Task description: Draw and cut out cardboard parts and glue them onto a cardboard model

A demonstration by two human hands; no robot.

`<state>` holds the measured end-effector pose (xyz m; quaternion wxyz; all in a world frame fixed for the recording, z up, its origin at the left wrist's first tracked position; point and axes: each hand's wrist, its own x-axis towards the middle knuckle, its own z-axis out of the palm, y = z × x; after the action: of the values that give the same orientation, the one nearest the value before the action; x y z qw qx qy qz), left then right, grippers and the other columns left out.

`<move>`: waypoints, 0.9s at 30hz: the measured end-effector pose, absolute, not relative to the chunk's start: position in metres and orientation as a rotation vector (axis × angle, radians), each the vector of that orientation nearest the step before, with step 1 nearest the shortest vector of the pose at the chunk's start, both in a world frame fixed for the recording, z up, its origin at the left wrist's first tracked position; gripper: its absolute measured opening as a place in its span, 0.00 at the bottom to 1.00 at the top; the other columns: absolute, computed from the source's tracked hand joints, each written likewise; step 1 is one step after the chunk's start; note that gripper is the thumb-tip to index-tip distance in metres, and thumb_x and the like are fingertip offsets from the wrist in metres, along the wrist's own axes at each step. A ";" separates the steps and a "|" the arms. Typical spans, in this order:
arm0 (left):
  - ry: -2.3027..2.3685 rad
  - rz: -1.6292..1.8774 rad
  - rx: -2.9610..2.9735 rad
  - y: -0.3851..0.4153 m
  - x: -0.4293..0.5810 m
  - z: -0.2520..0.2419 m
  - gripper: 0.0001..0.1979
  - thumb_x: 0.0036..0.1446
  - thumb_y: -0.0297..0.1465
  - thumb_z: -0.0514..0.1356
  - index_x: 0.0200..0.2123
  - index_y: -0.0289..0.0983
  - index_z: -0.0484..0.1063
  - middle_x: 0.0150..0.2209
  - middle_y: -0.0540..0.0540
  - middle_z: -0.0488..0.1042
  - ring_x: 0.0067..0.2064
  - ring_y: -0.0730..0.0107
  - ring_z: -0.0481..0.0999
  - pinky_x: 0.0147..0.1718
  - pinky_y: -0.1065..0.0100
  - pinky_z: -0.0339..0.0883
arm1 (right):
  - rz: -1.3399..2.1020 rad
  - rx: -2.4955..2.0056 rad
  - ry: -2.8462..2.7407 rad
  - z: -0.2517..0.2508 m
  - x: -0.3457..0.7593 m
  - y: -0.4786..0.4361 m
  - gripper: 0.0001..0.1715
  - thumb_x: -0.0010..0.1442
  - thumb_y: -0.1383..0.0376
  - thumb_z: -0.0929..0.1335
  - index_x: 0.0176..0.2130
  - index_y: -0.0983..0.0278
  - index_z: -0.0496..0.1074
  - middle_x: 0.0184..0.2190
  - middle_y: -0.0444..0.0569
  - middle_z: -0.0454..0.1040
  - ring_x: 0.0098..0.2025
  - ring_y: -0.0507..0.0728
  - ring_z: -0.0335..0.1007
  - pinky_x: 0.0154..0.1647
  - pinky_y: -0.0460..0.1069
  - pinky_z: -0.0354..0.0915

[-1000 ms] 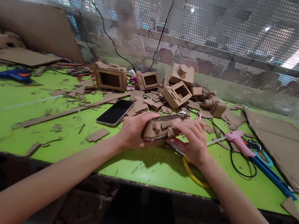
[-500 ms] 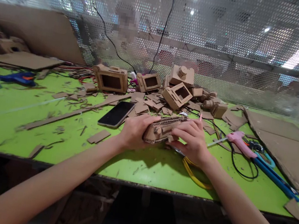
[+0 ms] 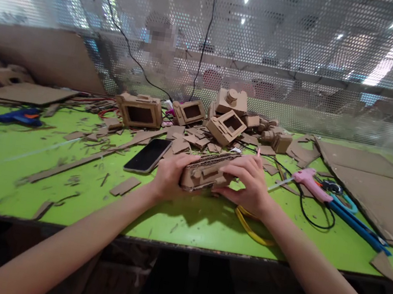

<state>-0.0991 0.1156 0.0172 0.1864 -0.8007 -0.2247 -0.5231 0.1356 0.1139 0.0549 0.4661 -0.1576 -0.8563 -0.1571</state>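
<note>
Small brown corrugated cardboard camera model [image 3: 204, 173] barely shifted in 1 s; left hand [image 3: 169, 176] and right hand [image 3: 248, 185] fingers still clamp both ends, just above green counter [image 3: 63, 185].

Both hands are on a small cardboard camera model [image 3: 204, 172] just above the green worktop [image 3: 27, 180]. Left hand [image 3: 169, 175] wraps its left end, right hand [image 3: 250, 183] covers the right end with fingers laid over the top. A black phone [image 3: 147, 155] lies just left of it, scraps all around. Yellow-handled scissors [image 3: 251, 225] poke out under the right wrist. A pink glue gun [image 3: 311, 182] sits further right, beside blue-handled scissors [image 3: 353, 216]. More cardboard cameras [image 3: 228, 117] are piled at the back by the mesh screen [image 3: 307, 60].
</note>
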 end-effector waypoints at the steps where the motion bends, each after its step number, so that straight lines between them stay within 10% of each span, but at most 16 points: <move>1: -0.636 -1.508 -2.263 0.115 -0.098 0.016 0.37 0.49 0.42 0.66 0.60 0.39 0.57 0.42 0.41 0.76 0.40 0.60 0.79 0.36 0.64 0.73 | -0.393 -0.384 -2.085 0.055 0.137 0.115 0.17 0.57 0.53 0.71 0.43 0.58 0.71 0.35 0.46 0.76 0.38 0.56 0.70 0.44 0.53 0.60; 27: -0.879 -1.509 -2.064 0.118 -0.099 0.010 0.40 0.45 0.44 0.70 0.58 0.42 0.57 0.44 0.42 0.76 0.40 0.59 0.80 0.35 0.64 0.72 | -0.289 -0.519 -2.030 0.051 0.127 0.098 0.22 0.62 0.61 0.69 0.55 0.59 0.70 0.42 0.51 0.68 0.41 0.56 0.70 0.41 0.51 0.73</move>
<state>-0.0987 0.1182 0.0100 0.2171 -0.7453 -0.3172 -0.5447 0.1271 0.0975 0.0509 0.4909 -0.2138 -0.8362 -0.1190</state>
